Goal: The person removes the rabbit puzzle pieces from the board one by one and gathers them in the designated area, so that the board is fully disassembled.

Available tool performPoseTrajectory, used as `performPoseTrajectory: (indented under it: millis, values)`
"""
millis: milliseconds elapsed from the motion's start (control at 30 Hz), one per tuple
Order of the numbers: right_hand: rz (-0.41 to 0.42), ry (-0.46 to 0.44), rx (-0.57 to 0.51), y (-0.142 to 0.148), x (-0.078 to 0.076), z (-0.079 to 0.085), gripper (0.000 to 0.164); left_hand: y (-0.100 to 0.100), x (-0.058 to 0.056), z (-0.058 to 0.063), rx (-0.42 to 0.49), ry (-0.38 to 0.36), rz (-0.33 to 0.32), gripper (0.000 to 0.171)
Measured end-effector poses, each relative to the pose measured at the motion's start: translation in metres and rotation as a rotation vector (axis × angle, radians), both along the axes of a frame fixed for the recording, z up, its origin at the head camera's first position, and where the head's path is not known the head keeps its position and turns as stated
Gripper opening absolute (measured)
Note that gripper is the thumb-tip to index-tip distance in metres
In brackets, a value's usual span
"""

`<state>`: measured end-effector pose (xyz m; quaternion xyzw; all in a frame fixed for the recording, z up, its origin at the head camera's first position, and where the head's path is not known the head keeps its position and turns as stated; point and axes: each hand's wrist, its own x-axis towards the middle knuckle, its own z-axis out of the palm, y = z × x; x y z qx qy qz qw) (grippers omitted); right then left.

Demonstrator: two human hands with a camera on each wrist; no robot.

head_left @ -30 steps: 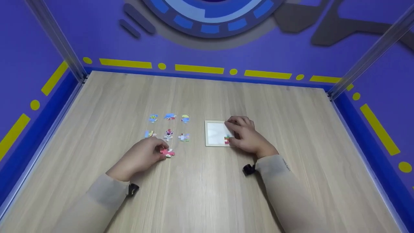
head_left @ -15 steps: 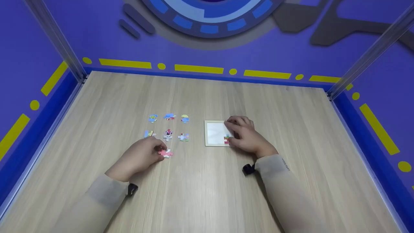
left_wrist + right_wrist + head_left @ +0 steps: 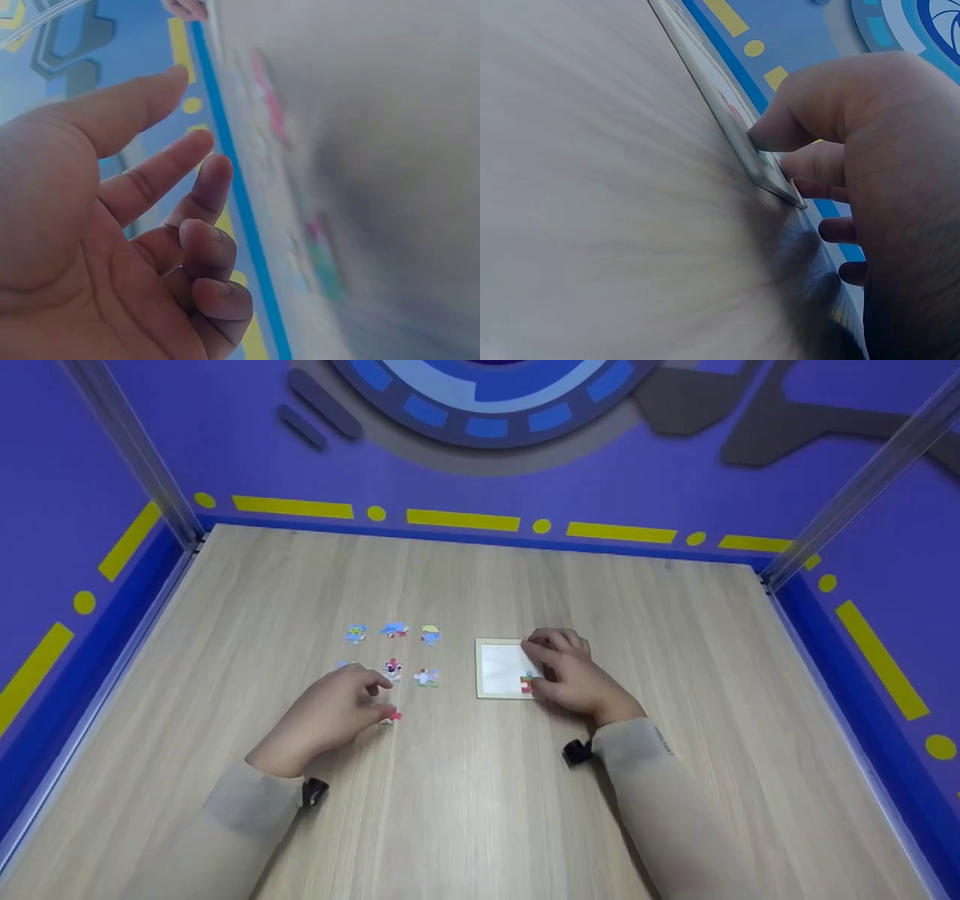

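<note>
In the head view my left hand point(image 3: 330, 712) is over the table, its thumb tip above a pink-and-white jigsaw piece point(image 3: 395, 715) partly hidden under it. Thumb and fingers of the left hand point(image 3: 112, 217) stand apart with nothing between them in the left wrist view. At the right, my right hand point(image 3: 574, 671) holds the right side of a square puzzle frame point(image 3: 478, 671), index finger near its top edge. The right thumb lies by a red-and-green piece point(image 3: 526, 685) in the lower right of the frame. In the right wrist view that thumb touches the frame point(image 3: 739, 154).
Left of the frame, more pieces lie in loose rows: a blue one point(image 3: 356, 634), a blue-and-red one point(image 3: 394, 629), a yellow-and-blue one point(image 3: 430, 634), a face piece point(image 3: 392, 670) and a pale one point(image 3: 427, 678). Another point(image 3: 345, 664) is mostly behind the left hand. Purple walls point(image 3: 480, 495) enclose the table.
My left thumb and fingers have spread from the pink-and-white piece, which now lies under the thumb tip. The left hand has shifted slightly right. My right hand and the frame stay put.
</note>
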<state>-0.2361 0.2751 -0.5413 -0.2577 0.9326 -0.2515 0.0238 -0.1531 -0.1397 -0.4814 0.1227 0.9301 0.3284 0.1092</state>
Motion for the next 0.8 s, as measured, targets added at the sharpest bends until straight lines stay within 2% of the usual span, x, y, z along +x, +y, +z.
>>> performPoseTrajectory:
  millis: [200, 333, 467, 600, 800]
  values:
    - [-0.009, -0.038, 0.001, 0.001, 0.0, 0.002, 0.075, 0.024, -0.003, 0.012, 0.05, 0.008, -0.018, 0.037]
    - [-0.011, -0.068, -0.008, 0.003, 0.0, 0.001, 0.08, 0.046, -0.007, 0.019, 0.075, 0.059, -0.056, 0.038]
    - [-0.008, -0.061, 0.003, 0.004, 0.0, 0.0, 0.09, 0.072, -0.014, 0.024, 0.114, 0.08, -0.09, 0.037]
    - [-0.014, -0.045, 0.02, 0.004, -0.001, 0.001, 0.093, 0.099, -0.022, 0.026, 0.15, 0.068, -0.109, 0.035]
    - [-0.009, -0.038, 0.009, 0.003, -0.001, 0.001, 0.094, 0.133, -0.037, 0.02, 0.15, 0.056, -0.114, 0.038]
